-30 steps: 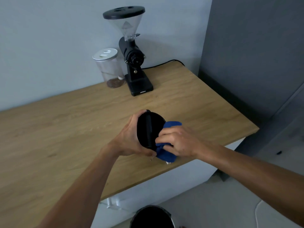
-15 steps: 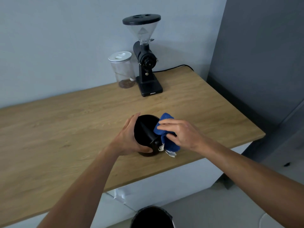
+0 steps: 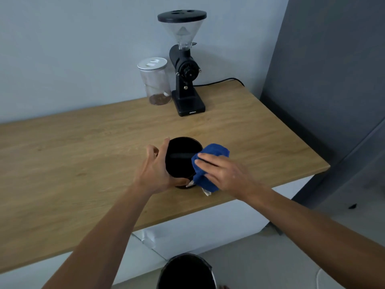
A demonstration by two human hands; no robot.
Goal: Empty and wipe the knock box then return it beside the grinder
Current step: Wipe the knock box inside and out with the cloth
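The black round knock box [image 3: 181, 158] stands upright on the wooden counter [image 3: 83, 163], its mouth facing up and its crossbar visible inside. My left hand [image 3: 155, 170] wraps around its left side. My right hand [image 3: 223, 174] presses a blue cloth [image 3: 210, 163] against the box's right rim and outer wall. The black grinder [image 3: 185, 67] with a clear hopper stands at the back of the counter, well beyond the box.
A clear jar [image 3: 155, 82] with a white lid and some grounds sits left of the grinder. The grinder's cord [image 3: 220, 81] trails right along the wall. A black bin [image 3: 187, 272] stands on the floor below the counter's front edge. A grey wall rises at the right.
The knock box went from tilted in my hands to upright on the counter. The blue cloth moved from its lower side up to the right rim.
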